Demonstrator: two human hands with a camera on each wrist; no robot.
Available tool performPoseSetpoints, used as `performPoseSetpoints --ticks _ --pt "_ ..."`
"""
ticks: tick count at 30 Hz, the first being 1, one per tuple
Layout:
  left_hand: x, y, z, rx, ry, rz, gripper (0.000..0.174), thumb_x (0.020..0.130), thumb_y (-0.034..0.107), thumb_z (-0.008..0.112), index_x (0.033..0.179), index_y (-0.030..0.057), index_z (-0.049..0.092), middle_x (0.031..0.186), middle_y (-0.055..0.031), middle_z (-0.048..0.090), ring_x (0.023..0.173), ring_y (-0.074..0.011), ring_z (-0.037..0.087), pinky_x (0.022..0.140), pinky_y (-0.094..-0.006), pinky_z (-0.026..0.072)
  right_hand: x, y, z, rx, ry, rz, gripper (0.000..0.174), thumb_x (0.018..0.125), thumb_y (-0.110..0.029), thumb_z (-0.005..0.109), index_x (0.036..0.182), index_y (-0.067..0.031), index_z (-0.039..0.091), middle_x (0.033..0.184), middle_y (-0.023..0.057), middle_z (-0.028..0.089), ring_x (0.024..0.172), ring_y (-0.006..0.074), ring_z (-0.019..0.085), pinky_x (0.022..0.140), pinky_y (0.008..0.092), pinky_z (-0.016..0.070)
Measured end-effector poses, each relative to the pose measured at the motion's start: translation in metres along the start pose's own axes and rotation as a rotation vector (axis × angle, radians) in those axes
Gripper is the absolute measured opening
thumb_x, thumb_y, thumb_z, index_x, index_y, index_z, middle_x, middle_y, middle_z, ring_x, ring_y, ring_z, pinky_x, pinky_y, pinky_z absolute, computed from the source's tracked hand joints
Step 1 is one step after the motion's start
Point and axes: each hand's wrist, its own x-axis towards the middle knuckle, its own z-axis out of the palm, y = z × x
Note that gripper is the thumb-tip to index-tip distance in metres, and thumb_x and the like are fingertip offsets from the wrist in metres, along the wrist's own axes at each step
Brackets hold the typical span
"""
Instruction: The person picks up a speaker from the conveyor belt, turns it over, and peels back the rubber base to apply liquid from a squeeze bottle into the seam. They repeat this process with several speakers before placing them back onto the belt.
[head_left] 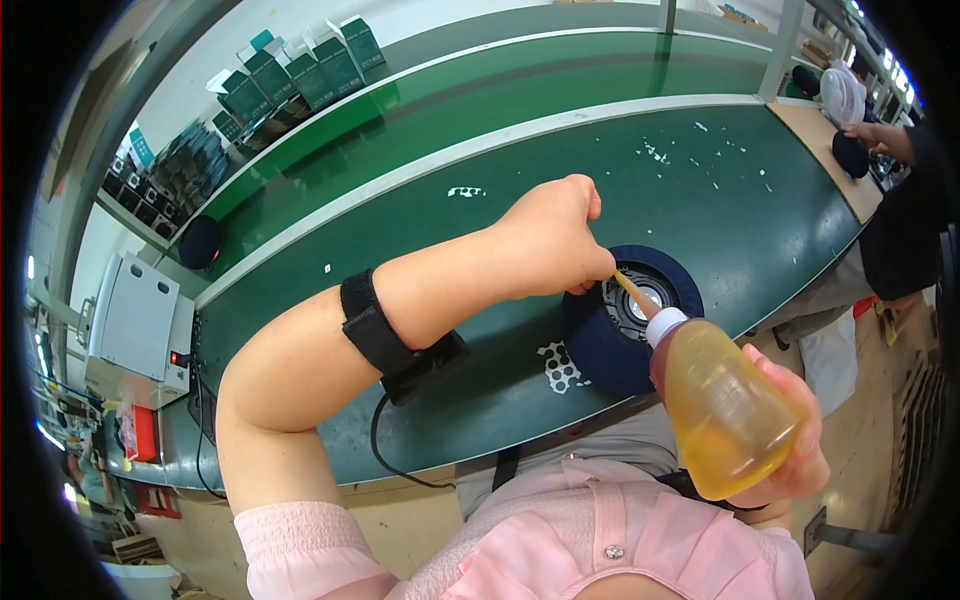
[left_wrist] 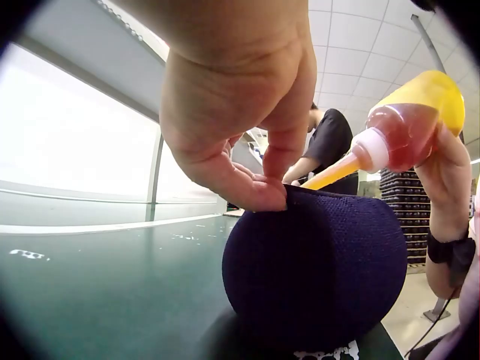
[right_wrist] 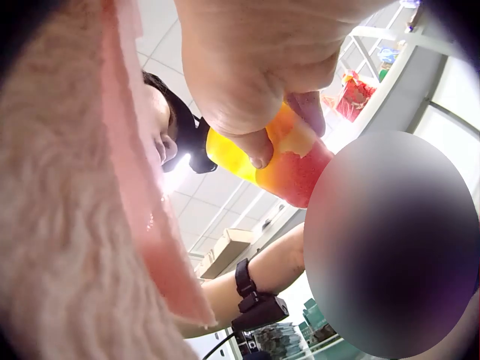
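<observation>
A round body covered in dark blue fabric, like a speaker (head_left: 610, 350), sits on the green bench with its open end up, showing metal and black parts inside. My left hand (head_left: 555, 240) reaches over it. In the left wrist view, the left thumb and fingers (left_wrist: 262, 196) pinch at the fabric rim; what lies between the fingertips is hidden. My right hand (head_left: 800, 430) grips a clear squeeze bottle (head_left: 725, 410) of yellow liquid, tilted nozzle down. Its thin nozzle (left_wrist: 334, 174) points at the rim close beside the left fingertips. The bottle (right_wrist: 289, 161) also shows in the right wrist view.
White perforated scraps (head_left: 562, 368) lie beside the speaker on the bench (head_left: 500, 360). Green boxes (head_left: 325, 70) stand beyond the green belt. A white machine (head_left: 140, 320) is at left. Another person (head_left: 900, 200) handles a dark round piece at right. A cable (head_left: 378, 440) trails from my left wrist.
</observation>
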Motion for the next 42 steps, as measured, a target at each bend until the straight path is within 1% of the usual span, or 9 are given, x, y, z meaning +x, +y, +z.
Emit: performPoseSetpoints --ticks 15,18,20,29,33,36,38,39,42 --pt "-0.004 0.006 -0.001 -0.026 -0.005 -0.011 0.032 0.068 0.000 0.060 0.089 -0.0012 0.037 0.074 -0.0134 0.060 0.062 -0.0154 0.060 0.057 -0.0281 0.0517 0.002 0.001 -0.008 -0.228 0.136 0.008 0.056 0.087 -0.042 0.047 0.116 0.0050 0.049 0.122 0.0233 0.051 0.113 0.0322 0.052 0.095 0.0428 0.0446" --pt "-0.003 0.005 0.000 -0.025 0.006 -0.008 0.032 0.067 0.000 0.061 0.089 -0.0008 0.037 0.073 -0.0129 0.060 0.061 -0.0155 0.060 0.056 -0.0281 0.0513 0.009 0.006 -0.019 0.121 0.201 0.057 0.056 0.085 -0.034 0.059 0.124 0.0016 0.042 0.121 0.0237 0.050 0.111 0.0319 0.052 0.094 0.0427 0.0445" --pt "-0.003 0.005 0.001 -0.021 0.014 -0.005 0.032 0.067 0.000 0.061 0.088 -0.0006 0.037 0.072 -0.0128 0.060 0.061 -0.0156 0.060 0.055 -0.0281 0.0510 0.009 0.026 -0.041 -0.792 0.061 -0.619 0.072 0.079 -0.029 0.070 0.132 -0.0029 0.030 0.121 0.0247 0.048 0.111 0.0334 0.051 0.094 0.0429 0.0434" --pt "-0.002 0.008 0.003 0.151 0.034 0.073 0.028 0.069 0.003 0.064 0.085 0.0011 0.041 0.070 -0.0102 0.058 0.059 -0.0145 0.059 0.053 -0.0277 0.0488 0.006 0.023 -0.049 -1.001 0.216 -0.678 0.085 0.073 -0.031 0.076 0.134 -0.0063 0.023 0.122 0.0256 0.046 0.112 0.0358 0.050 0.093 0.0442 0.0432" --pt "0.011 0.009 0.002 0.235 0.136 0.325 0.026 0.070 0.004 0.066 0.082 0.0013 0.043 0.070 -0.0085 0.058 0.062 -0.0137 0.059 0.056 -0.0278 0.0486 0.006 0.018 -0.047 -1.032 0.111 -0.704 0.082 0.075 -0.027 0.075 0.134 -0.0074 0.022 0.122 0.0259 0.045 0.112 0.0360 0.050 0.094 0.0449 0.0432" --pt "0.027 0.016 0.005 0.206 0.114 0.478 0.023 0.070 0.002 0.064 0.082 0.0007 0.045 0.071 -0.0089 0.060 0.068 -0.0150 0.061 0.061 -0.0290 0.0492 -0.001 0.020 -0.052 -1.040 0.001 -0.573 0.070 0.084 -0.026 0.065 0.135 -0.0071 0.020 0.122 0.0276 0.044 0.112 0.0367 0.050 0.093 0.0453 0.0449" --pt "0.032 0.026 0.005 0.328 -0.109 0.548 0.020 0.069 0.000 0.064 0.080 0.0007 0.047 0.071 -0.0107 0.062 0.070 -0.0187 0.064 0.062 -0.0298 0.0496 -0.005 0.027 -0.047 -0.358 0.136 -0.367 0.050 0.094 -0.030 0.045 0.132 -0.0042 0.026 0.123 0.0268 0.044 0.112 0.0369 0.050 0.092 0.0459 0.0470" --pt "0.035 0.029 0.006 0.401 -0.164 0.554 0.019 0.066 -0.003 0.060 0.084 0.0020 0.054 0.073 -0.0119 0.063 0.070 -0.0266 0.062 0.063 -0.0355 0.0484 -0.005 0.025 -0.045 -0.361 0.138 -0.370 0.050 0.094 -0.030 0.045 0.132 -0.0042 0.026 0.123 0.0268 0.044 0.112 0.0369 0.050 0.092 0.0459 0.0470" --pt "0.037 0.036 0.008 0.600 -0.237 0.632 0.020 0.067 -0.003 0.063 0.084 0.0018 0.055 0.073 -0.0137 0.062 0.072 -0.0286 0.062 0.062 -0.0373 0.0478 -0.007 0.010 -0.036 -0.266 0.014 -0.210 0.043 0.098 -0.033 0.026 0.129 -0.0050 0.034 0.123 0.0246 0.044 0.113 0.0368 0.050 0.090 0.0454 0.0493"
